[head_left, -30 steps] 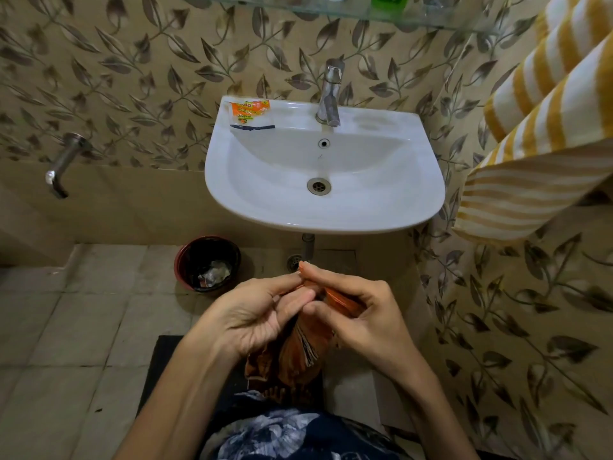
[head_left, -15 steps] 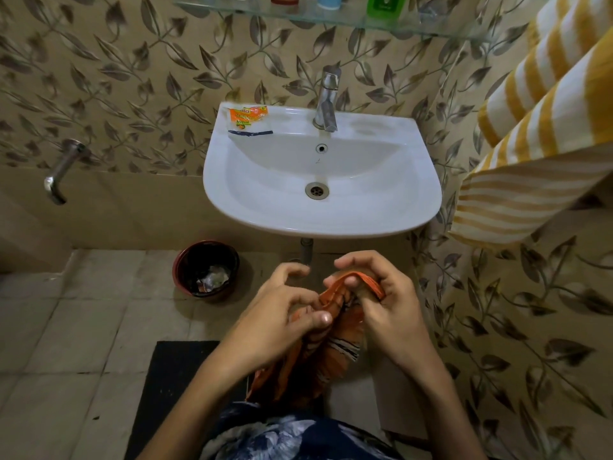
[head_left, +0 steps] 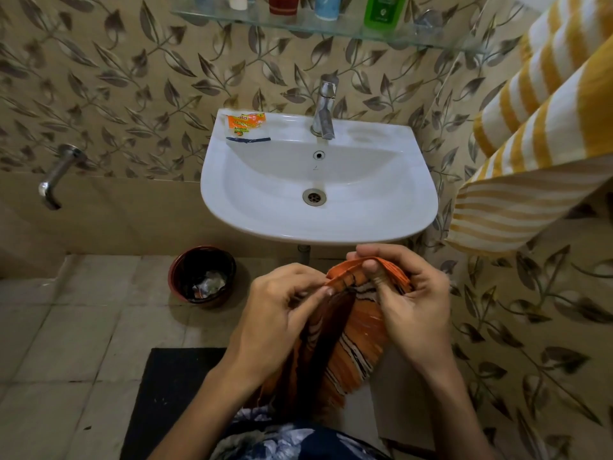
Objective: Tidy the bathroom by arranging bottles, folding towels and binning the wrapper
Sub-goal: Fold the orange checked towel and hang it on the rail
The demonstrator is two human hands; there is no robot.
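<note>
An orange striped towel (head_left: 351, 343) hangs bunched below the sink's front edge. My left hand (head_left: 278, 313) pinches its upper edge, and my right hand (head_left: 408, 293) grips the top fold beside it with curled fingers. An orange and white wrapper (head_left: 246, 127) lies on the back left rim of the white sink (head_left: 381, 224). Several bottles (head_left: 384, 9) stand on the glass shelf (head_left: 252, 19) above the tap. A dark round bin (head_left: 202, 277) with some rubbish in it sits on the floor at the left of the sink.
A yellow and white striped towel (head_left: 544, 127) hangs at the right, close to the sink. The chrome tap (head_left: 324, 109) stands at the sink's back. A wall spout (head_left: 54, 175) juts out at the left. A black mat (head_left: 166, 403) lies on the tiled floor.
Both hands have risen a little with the orange towel and worked along its top edge; my right hand now holds the fold higher. More of the shelf and bottles shows.
</note>
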